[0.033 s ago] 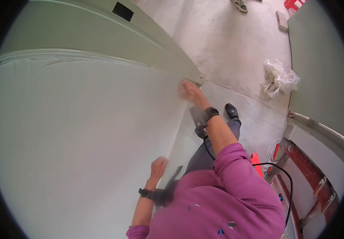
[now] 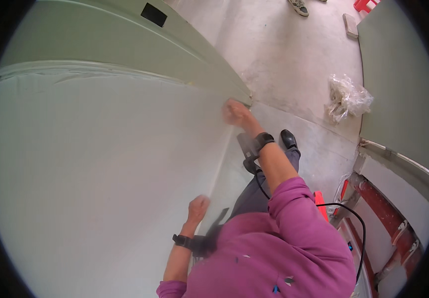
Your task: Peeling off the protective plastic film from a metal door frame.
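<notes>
This looks like a building interior under finishing work: a bare, pale, smudged floor (image 2: 279, 54) carries crumpled clear plastic (image 2: 346, 99) and a loose block (image 2: 351, 26), a broad white surface (image 2: 100, 164) meets a green panel (image 2: 100, 37) along a ragged edge, and a dark red frame (image 2: 380, 203) bears pale specks.

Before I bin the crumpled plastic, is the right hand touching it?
Apart: the head view shows pale floor between the right hand and the plastic.

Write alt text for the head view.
A person's blurred bare right hand is near the far corner of a large white surface, beside a pale green panel; the left hand by that surface's edge. Crumpled clear plastic lies on pale floor.
</notes>
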Demonstrator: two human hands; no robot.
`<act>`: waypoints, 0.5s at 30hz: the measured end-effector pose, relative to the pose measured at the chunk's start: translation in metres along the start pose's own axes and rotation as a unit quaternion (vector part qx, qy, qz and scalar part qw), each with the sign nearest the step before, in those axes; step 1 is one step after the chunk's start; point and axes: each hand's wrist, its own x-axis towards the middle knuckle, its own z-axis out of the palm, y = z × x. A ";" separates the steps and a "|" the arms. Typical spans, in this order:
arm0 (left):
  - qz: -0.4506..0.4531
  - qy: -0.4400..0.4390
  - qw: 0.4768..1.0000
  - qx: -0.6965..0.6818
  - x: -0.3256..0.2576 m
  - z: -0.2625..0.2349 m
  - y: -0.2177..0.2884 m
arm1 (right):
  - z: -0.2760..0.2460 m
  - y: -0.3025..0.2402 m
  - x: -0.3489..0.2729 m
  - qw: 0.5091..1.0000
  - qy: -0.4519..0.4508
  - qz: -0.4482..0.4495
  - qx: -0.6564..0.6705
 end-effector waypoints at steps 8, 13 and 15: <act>0.138 0.147 0.972 0.118 0.181 -0.005 0.108 | -0.013 -0.014 0.011 0.986 0.047 -0.090 -0.133; 0.178 0.241 0.952 0.068 0.245 0.020 0.189 | -0.014 -0.016 0.001 0.995 0.040 -0.097 -0.003; 0.167 0.257 0.943 0.127 0.252 0.027 0.212 | -0.019 -0.014 0.000 0.992 0.063 -0.109 0.021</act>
